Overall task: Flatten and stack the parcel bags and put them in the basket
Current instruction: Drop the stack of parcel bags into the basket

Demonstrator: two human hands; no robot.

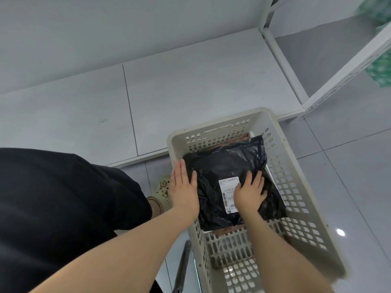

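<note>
Crinkling glossy black parcel bag (228, 182) under flat hands, in perforated basket (296, 187).

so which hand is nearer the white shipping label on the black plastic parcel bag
Right. The right hand lies partly on the white shipping label; the left hand presses the black plastic parcel bag at its left edge.

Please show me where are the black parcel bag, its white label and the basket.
black parcel bag (224, 166): head view, on its wrinkled upper part.
white label (227, 187): head view, on its uncovered left part.
basket (296, 176): head view, on its right slotted wall.
</note>
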